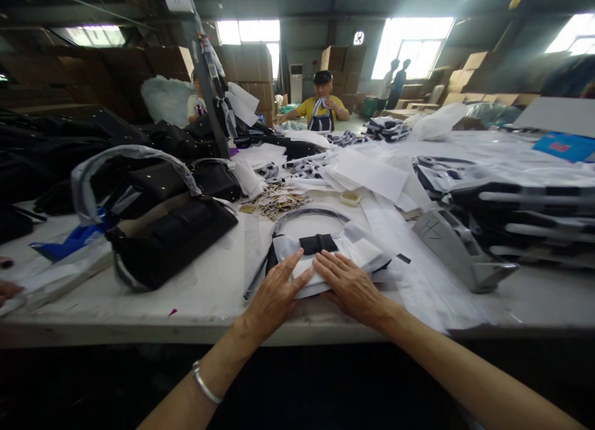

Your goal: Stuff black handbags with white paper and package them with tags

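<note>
A black handbag (pixel 320 241) lies flat near the front edge of the table, mostly covered by white wrapping sheet (pixel 367 253), with its wrapped handle (pixel 313 212) curving away from me. My left hand (pixel 279 284) rests on the near left part of the covering, fingers stretched out. Flat on the same covering, my right hand (pixel 346 284) lies close beside it with its fingers extended. The fingertips of both hands come near the bag's dark strap. Part of the bag is hidden under the wrapping and my hands.
Left stands another black handbag (pixel 176 238) with a plastic-wrapped handle. A grey tape dispenser (pixel 458 247) and stacked wrapped bags (pixel 534 219) are at right. Tags with strings (pixel 279 201) and white paper sheets (pixel 367 170) lie behind. A person in yellow (pixel 307 108) works across the table.
</note>
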`<state>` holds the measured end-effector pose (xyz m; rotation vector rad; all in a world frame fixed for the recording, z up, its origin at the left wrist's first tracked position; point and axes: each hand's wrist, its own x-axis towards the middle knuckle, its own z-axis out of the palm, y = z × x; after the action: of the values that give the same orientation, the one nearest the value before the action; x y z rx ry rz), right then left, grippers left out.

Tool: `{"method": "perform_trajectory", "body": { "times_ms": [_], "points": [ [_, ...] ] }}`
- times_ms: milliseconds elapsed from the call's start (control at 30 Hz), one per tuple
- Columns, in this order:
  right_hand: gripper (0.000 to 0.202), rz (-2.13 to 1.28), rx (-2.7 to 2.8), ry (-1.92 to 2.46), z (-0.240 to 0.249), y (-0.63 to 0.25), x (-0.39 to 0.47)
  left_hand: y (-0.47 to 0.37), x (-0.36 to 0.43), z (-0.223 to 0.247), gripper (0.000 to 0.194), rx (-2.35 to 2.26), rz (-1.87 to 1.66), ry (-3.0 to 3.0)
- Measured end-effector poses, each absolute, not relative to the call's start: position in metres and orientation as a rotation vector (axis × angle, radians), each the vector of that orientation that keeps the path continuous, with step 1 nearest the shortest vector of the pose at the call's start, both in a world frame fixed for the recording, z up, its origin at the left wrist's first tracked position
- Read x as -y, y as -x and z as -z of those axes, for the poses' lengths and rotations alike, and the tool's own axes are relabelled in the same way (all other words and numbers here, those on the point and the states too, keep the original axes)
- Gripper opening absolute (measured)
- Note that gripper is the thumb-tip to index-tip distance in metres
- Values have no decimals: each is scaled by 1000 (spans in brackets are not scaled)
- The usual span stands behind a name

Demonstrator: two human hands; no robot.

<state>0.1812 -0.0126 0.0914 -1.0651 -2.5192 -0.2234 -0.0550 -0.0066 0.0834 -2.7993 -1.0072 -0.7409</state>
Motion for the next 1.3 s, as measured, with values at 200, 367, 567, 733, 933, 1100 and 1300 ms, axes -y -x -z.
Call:
{"method": "perform_trajectory", "body": {
  "times_ms": [200, 367, 567, 733, 933, 1100, 1300],
  "points": [
    [46, 255, 2473, 1119, -82, -181, 10, 55, 6, -67, 54, 1029, 965, 2644],
    [38, 320, 2476, 1075, -75, -178, 8, 53, 12, -67, 39, 875, 919, 2531],
    [71, 277, 2690, 1097, -104, -215, 15, 47, 16, -73, 32, 979, 856, 2544],
    [73, 443, 2673, 1274, -121, -279, 12, 48, 14, -70, 31, 1062, 849, 2586],
    [55, 336, 2589, 1148, -99, -295, -7, 49, 16, -68, 34, 1057, 801, 2553],
    [50, 356, 2407, 1165, -79, -292, -8, 44, 30, -72, 38, 1035, 693, 2479],
    [72, 306, 2435, 1302, -108, -277, 13, 39, 44, -80, 44, 1106, 447, 2347]
  ]
}}
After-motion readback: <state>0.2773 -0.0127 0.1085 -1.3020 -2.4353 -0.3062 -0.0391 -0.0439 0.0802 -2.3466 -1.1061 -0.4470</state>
